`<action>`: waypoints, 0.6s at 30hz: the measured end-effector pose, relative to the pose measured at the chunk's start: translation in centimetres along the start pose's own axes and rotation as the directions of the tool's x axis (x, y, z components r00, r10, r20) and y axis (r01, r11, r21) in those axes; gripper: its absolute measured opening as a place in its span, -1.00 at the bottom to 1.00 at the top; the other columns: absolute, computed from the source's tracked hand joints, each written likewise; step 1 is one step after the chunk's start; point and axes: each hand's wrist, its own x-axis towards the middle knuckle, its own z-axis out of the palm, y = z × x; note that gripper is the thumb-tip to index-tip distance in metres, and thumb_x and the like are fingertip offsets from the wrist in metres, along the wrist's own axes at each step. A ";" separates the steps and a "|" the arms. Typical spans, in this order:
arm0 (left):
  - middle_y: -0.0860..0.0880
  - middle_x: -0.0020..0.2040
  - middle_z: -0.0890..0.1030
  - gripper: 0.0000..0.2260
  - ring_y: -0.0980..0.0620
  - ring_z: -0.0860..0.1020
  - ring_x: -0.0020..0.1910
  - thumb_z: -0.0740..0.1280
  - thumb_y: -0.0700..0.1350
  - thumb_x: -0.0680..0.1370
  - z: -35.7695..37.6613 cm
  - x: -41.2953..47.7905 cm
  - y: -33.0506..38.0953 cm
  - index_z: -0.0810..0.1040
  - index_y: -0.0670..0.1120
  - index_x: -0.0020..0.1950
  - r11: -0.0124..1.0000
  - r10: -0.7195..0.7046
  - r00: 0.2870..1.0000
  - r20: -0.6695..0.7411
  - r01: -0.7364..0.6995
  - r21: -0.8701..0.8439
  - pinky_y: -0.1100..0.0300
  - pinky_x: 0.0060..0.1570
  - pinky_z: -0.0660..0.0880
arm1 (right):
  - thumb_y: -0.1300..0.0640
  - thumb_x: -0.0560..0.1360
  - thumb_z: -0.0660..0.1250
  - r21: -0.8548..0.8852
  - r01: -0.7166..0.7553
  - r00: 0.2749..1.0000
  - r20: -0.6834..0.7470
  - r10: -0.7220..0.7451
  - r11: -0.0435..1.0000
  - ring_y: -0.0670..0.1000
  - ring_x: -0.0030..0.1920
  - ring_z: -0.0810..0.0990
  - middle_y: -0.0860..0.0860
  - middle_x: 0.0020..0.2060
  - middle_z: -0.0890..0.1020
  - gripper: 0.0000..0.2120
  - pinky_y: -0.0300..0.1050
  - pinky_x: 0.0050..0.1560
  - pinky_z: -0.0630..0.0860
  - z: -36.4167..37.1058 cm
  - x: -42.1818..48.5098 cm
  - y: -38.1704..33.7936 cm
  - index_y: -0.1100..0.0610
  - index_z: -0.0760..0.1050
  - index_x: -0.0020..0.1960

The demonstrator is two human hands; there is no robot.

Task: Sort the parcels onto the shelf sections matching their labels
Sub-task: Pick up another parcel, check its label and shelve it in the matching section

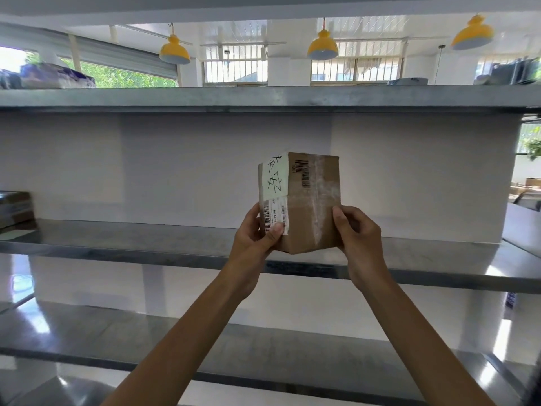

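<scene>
A small brown cardboard parcel (307,200) is held upright in front of me, just above the middle metal shelf (131,241). It carries a white label with black handwritten characters, barcodes and clear tape. My left hand (257,232) grips its lower left corner, thumb on the label. Gripping the lower right edge is my right hand (355,232). The parcel's bottom edge hangs slightly above the shelf surface.
Brown parcels (16,210) are stacked at the far left of the middle shelf. The top shelf (263,96) holds wrapped packages (55,76) at left and items at right. A lower shelf (87,341) lies below. Yellow lamps (322,46) hang behind.
</scene>
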 end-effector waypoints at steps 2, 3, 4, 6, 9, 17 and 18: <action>-0.01 0.27 0.51 -0.38 -0.06 0.51 0.24 0.39 -0.02 0.32 0.3 -0.1 0.2 0.35 0.06 0.37 0.998 0.017 1.000 -0.016 -0.016 0.052 -0.04 0.15 0.56 | 0.04 0.52 0.30 -0.001 0.005 0.999 -0.048 -0.005 1.000 -0.03 0.04 0.60 -0.04 -0.02 0.63 -0.83 0.06 0.18 0.55 0.0 0.1 0.1 0.08 0.53 0.07; -0.02 0.29 0.50 -0.35 -0.06 0.50 0.25 0.41 0.00 0.31 0.4 -0.1 0.2 0.34 0.05 0.38 0.997 0.017 0.999 -0.031 -0.014 0.072 -0.07 0.17 0.54 | 0.05 0.52 0.31 -0.011 0.011 0.998 -0.066 -0.012 1.000 -0.03 0.04 0.60 -0.04 -0.01 0.63 -0.82 0.06 0.17 0.56 0.0 0.1 0.1 0.09 0.53 0.08; -0.02 0.29 0.49 -0.32 -0.07 0.50 0.25 0.42 0.02 0.28 0.6 0.0 0.2 0.32 0.05 0.39 0.996 0.014 0.999 -0.046 -0.010 0.089 -0.07 0.17 0.54 | 0.06 0.51 0.33 -0.023 0.022 0.996 -0.084 -0.024 0.999 -0.03 0.04 0.61 -0.03 0.00 0.62 -0.81 0.05 0.16 0.57 0.0 0.1 0.1 0.11 0.53 0.09; 0.00 0.27 0.48 -0.27 -0.05 0.52 0.21 0.45 0.04 0.23 0.8 0.0 0.1 0.30 0.05 0.37 0.992 0.018 0.997 -0.070 -0.009 0.127 0.02 0.09 0.59 | 0.09 0.50 0.35 -0.048 0.055 0.990 -0.124 -0.060 0.997 -0.08 -0.01 0.61 -0.05 -0.03 0.61 -0.81 0.00 0.11 0.59 -0.1 -0.1 0.2 0.12 0.52 0.08; 0.01 0.22 0.47 -0.25 -0.02 0.53 0.16 0.46 0.03 0.20 1.1 -0.2 0.1 0.25 0.05 0.33 0.990 0.004 0.997 -0.083 0.008 0.138 0.16 -0.03 0.61 | 0.13 0.49 0.36 -0.060 0.101 0.984 -0.139 -0.108 0.993 -0.10 -0.06 0.62 -0.11 -0.11 0.61 -0.88 -0.02 -0.01 0.63 -0.1 -0.5 0.5 0.08 0.50 0.02; -0.06 0.20 0.54 -0.36 -0.05 0.59 0.09 0.45 -0.02 0.31 1.0 -0.3 -0.2 0.20 0.06 0.28 0.996 -0.076 0.994 -0.083 0.080 0.036 0.00 0.09 0.58 | 0.08 0.53 0.29 -0.023 0.047 0.998 -0.044 -0.048 0.999 0.04 0.04 0.63 0.02 0.03 0.65 -0.82 0.07 -0.01 0.63 0.9 -1.7 2.0 0.07 0.52 0.12; -0.07 0.18 0.56 -0.41 -0.03 0.59 0.07 0.43 -0.02 0.34 1.1 -0.3 -0.3 0.21 0.05 0.27 0.996 -0.083 0.993 -0.081 0.085 0.026 0.02 0.08 0.58 | 0.10 0.54 0.27 -0.009 0.041 0.999 -0.029 -0.042 0.999 0.01 0.06 0.63 0.01 0.04 0.65 -0.82 0.04 0.01 0.63 0.9 -1.8 2.1 0.06 0.53 0.13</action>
